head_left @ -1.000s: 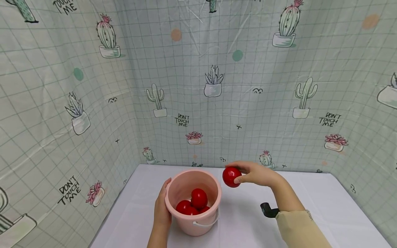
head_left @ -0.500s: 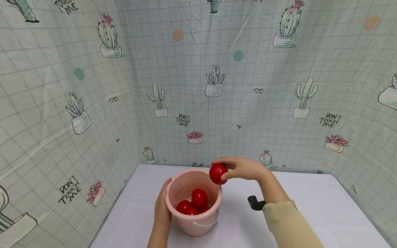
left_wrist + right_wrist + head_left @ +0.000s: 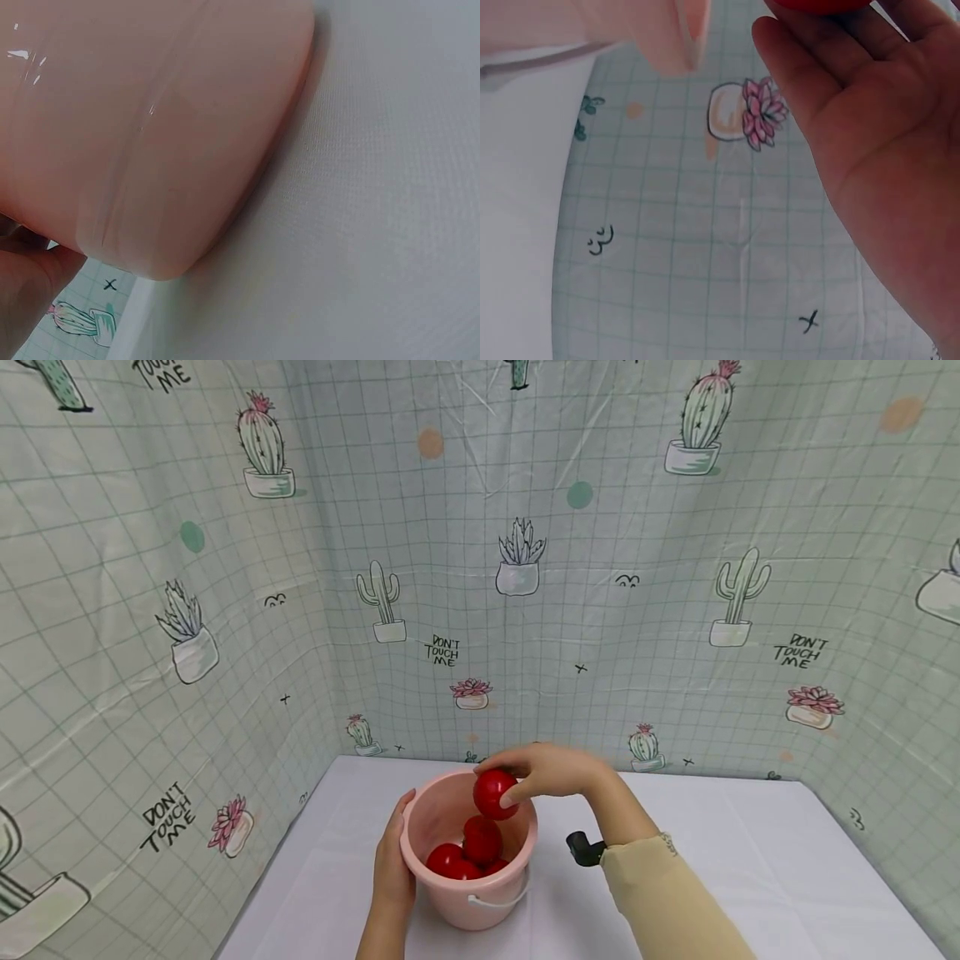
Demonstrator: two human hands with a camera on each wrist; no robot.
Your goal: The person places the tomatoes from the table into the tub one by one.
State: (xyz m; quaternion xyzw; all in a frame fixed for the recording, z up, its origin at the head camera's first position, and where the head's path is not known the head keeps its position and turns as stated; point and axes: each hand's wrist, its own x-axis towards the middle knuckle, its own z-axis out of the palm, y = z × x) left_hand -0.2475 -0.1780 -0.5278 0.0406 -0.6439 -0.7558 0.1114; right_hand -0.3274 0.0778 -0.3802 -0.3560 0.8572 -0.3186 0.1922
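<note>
A pink bucket with a white handle stands on the table, several glossy red balls lying inside it. My left hand holds the bucket's left side, its fingertips close to the rim. In the left wrist view, part of that hand lies against the pink wall. Between thumb and fingers, my right hand grips another red ball over the bucket's opening. The right wrist view shows the palm and the lower edge of the held ball.
A white cloth covers the table. Behind it and along the sides hangs a gridded curtain printed with cacti. The right wrist wears a black device at the cuff of a beige sleeve.
My right hand has carried its red ball leftward, from beside the bucket to above its opening. The left hand and the bucket have stayed in place.
</note>
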